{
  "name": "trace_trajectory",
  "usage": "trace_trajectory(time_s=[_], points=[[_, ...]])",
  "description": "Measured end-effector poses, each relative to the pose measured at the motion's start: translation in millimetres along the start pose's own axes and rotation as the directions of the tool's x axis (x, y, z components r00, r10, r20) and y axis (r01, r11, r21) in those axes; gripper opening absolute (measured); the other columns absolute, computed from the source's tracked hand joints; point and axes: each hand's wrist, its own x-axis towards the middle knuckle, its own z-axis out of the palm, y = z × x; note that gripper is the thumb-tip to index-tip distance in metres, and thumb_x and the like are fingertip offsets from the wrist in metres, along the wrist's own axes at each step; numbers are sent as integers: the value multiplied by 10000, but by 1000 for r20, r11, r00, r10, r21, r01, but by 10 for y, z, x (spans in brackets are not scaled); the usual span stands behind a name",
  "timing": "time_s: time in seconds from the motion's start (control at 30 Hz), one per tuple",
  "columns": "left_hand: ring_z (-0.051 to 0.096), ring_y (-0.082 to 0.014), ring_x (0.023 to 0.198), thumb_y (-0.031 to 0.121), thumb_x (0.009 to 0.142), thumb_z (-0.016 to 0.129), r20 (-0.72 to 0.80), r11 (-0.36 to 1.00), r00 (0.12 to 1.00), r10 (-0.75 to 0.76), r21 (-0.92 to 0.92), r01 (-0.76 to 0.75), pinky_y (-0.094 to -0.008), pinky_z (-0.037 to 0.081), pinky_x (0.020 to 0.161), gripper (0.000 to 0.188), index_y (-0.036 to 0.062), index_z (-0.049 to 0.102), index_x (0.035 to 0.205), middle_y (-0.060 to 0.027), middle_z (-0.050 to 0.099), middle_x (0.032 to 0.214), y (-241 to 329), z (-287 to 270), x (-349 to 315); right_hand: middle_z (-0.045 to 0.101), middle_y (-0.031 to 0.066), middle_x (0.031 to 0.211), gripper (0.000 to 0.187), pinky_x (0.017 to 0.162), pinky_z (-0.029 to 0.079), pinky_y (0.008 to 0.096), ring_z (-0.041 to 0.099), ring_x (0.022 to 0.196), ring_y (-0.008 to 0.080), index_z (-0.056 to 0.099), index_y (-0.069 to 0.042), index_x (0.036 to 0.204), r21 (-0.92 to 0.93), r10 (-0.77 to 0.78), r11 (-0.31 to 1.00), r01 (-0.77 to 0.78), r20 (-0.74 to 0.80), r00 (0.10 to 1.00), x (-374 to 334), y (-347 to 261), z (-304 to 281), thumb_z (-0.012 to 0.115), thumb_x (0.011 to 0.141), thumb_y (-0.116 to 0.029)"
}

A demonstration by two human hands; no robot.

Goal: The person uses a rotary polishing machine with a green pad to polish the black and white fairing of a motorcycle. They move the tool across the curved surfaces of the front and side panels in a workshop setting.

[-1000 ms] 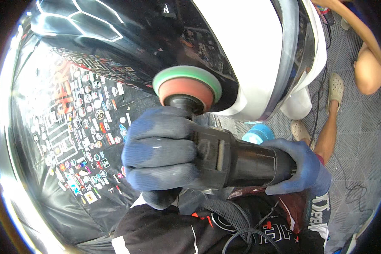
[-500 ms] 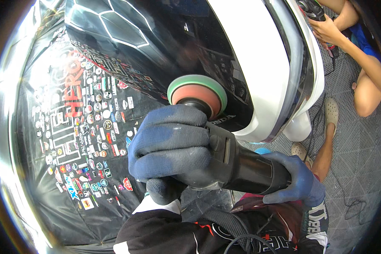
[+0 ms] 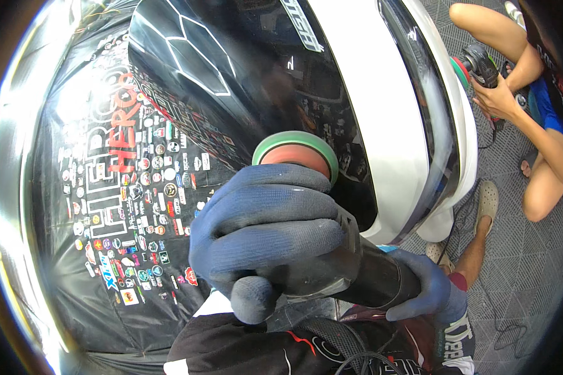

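A black polisher (image 3: 381, 278) is held slantwise across the centre of the frame. Its front end is gripped by the gloved left hand (image 3: 266, 222), with fingers curled close together over the top and the thumb showing below; its rear end, lower right of centre, is wrapped by the gloved right hand (image 3: 428, 290). The green-and-red pad (image 3: 297, 153) is seen just above the left hand, laid against a glossy black panel (image 3: 288, 81), which is bordered at right by a white panel (image 3: 381, 131). At upper right, a second polisher (image 3: 480, 67) is held by a co-worker's hand (image 3: 497, 98).
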Motion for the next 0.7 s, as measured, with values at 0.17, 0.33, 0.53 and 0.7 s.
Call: trace_trajectory(time_s=[0.17,0.33,0.53,0.7], points=[[654,-324,687,440,1109,415,122,994,988,-90,-49,97,-438,568,638,618,-110,685,1031,-229,683,870,-33,-18,115,642,183,1377,985,1143,475,402,636,1291,292,538,5,1494,100,18,995,-19,17,1000,21,-93,0,1004,686,-312],[619,-312,725,493,1096,364,234,999,972,-24,-26,31,-468,565,702,630,-51,675,1033,-191,629,871,-136,-269,421,625,123,1417,1042,1137,455,384,611,1291,216,484,28,1519,103,-89,992,77,120,989,102,-326,7,1016,636,-117],[592,-309,724,498,1084,335,276,987,948,-160,56,150,-472,547,733,619,-16,667,994,-163,597,847,-160,-430,751,605,160,1419,1004,1127,479,378,609,1298,235,478,24,1518,173,-116,981,88,157,981,199,-530,-23,1007,693,-197],[570,-307,723,503,1074,311,352,974,908,-227,106,202,-476,532,759,612,14,662,961,-140,571,827,-187,-456,939,602,138,1428,1012,1133,461,369,598,1296,210,466,25,1522,196,-101,978,65,179,979,248,-672,-1,1014,690,-151]])
